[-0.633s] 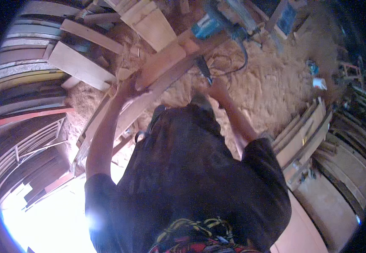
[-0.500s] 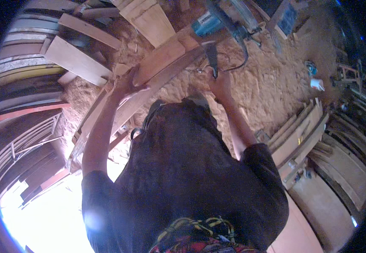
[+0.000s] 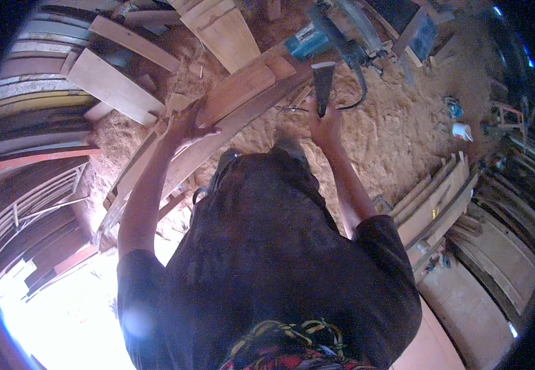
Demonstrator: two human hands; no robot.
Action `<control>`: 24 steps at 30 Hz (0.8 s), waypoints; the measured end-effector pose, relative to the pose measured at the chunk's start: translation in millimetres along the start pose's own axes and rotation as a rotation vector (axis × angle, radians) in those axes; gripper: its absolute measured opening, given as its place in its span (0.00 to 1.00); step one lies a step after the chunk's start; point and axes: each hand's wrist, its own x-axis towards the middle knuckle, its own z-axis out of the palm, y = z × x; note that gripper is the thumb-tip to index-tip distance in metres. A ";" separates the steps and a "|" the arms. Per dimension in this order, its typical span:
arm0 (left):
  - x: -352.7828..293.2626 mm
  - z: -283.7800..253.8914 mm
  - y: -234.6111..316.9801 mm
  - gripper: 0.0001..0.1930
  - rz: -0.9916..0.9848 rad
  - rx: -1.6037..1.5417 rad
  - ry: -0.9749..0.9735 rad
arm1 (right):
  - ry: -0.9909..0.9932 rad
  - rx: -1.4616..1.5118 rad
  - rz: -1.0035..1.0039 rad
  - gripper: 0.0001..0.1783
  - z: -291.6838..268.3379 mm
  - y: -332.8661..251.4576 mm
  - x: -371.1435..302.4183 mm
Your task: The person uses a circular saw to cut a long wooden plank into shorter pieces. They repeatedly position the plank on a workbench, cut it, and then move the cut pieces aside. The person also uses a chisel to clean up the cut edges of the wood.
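My left hand (image 3: 184, 129) grips the near end of a short reddish-brown wooden board (image 3: 236, 92), with the thumb stretched out to the right. That board lies along a longer wooden plank (image 3: 238, 120) running diagonally from lower left to upper right. My right hand (image 3: 325, 131) is closed round a hand tool (image 3: 322, 86) with a dark, flared blade and a pale edge at its wide end. The blade points up and away, just right of the plank and apart from it. The tool's handle is hidden in my fist, and its exact kind cannot be made out.
Beyond the plank's far end lies a teal power tool (image 3: 307, 42) with a dark cord (image 3: 362, 86) curving towards my right hand. Shavings (image 3: 391, 117) cover the floor. Timber (image 3: 113, 86) is stacked at left, more boards (image 3: 434, 203) at right. A white cup (image 3: 462, 131) lies at far right.
The hand tool has swung upward and right, away from the plank, and its blade now shows broader. My left hand stays on the board.
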 end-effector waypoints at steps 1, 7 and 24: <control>2.7 -5.5 2.9 0.63 -0.001 -0.005 -0.008 | -0.012 -0.074 -0.038 0.24 8.9 10.2 5.5; 24.3 17.1 -37.7 0.61 0.092 -0.053 0.113 | -0.462 -0.058 0.133 0.24 18.9 43.5 -10.5; -1.0 19.4 -3.3 0.61 0.003 0.149 0.095 | 0.138 0.226 -0.129 0.27 -35.5 -53.2 -45.7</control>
